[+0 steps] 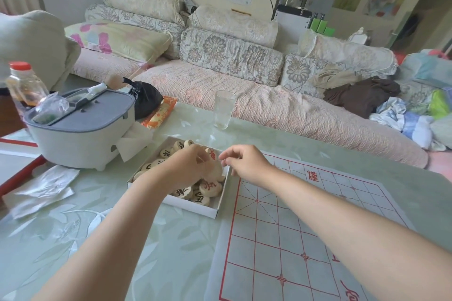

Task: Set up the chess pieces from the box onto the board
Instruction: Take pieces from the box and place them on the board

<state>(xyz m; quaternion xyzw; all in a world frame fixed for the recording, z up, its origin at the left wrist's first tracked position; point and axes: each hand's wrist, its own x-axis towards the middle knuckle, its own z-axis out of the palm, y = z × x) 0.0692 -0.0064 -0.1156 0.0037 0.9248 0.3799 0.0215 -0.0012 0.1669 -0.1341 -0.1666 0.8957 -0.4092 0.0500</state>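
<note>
While the left hand (192, 166) hangs over the box (195, 208) with its fingers curled down among the pieces (182, 192), its fingertips lie against a pale disc (217, 170) that sits tilted by the box's right wall. Whether they pinch that disc or only touch it cannot be told. The right hand (247, 163) is just beside it, above the box's right edge, the two hands close but apart. Its fingers are curled under, with the thumb tip near the forefinger; the back of the hand hides the rest, so I cannot tell if anything is held. Between the hands a piece marked in red (211, 154) shows.

All the round wooden pieces in view, marked in black or red, lie heaped in the shallow white box. It sits on the table (146, 252), touching the left edge of the board (281, 232), a pale sheet with a red grid that carries no pieces.

Beyond the box stands a drinking glass (223, 110). To the left are a grey-lidded tub (80, 134), a red-capped bottle (20, 85), a knotted black bag (144, 98), an orange packet (159, 113) and crumpled white sheets (46, 188). A sofa (244, 95) piled with patterned cushions runs behind the table.
</note>
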